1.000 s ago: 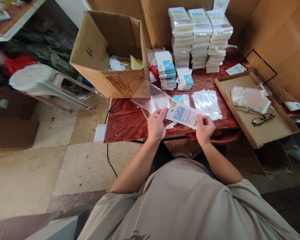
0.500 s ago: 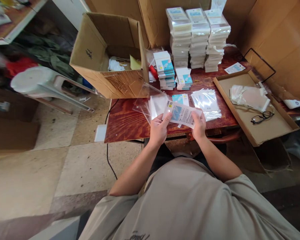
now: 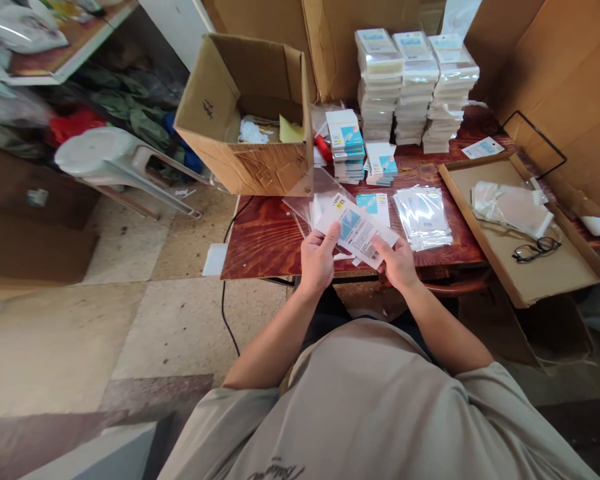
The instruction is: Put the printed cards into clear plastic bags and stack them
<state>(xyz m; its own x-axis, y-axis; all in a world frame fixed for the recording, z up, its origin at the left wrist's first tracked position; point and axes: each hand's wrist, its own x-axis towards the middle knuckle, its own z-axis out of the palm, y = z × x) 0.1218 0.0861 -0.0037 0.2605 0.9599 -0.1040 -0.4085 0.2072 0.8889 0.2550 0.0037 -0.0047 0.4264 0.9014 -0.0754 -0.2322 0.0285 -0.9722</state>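
Left hand [image 3: 320, 260] had the printed card [image 3: 359, 230] pinched at its left end, thumb on the face. Right hand [image 3: 399, 261] pinched the lower right end, thumb also on top. Card sat tilted between both hands, above the front edge of the red-brown table [image 3: 260, 233], print side up; couldn't tell if it was sleeved. Clear film [image 3: 297, 203] and white sheets [image 3: 323, 203] lay just beyond the left hand. A blue-white card [image 3: 380, 208] was on the table behind the held one, glossy packs [image 3: 423, 217] just right of it. Two short card stacks [image 3: 349, 157] stood farther back, three tall wrapped stacks [image 3: 379, 87] behind those. Open carton [image 3: 250, 160] was at back left. Cardboard tray [image 3: 525, 283] on the right held film pieces [image 3: 513, 205] and glasses [image 3: 536, 249].
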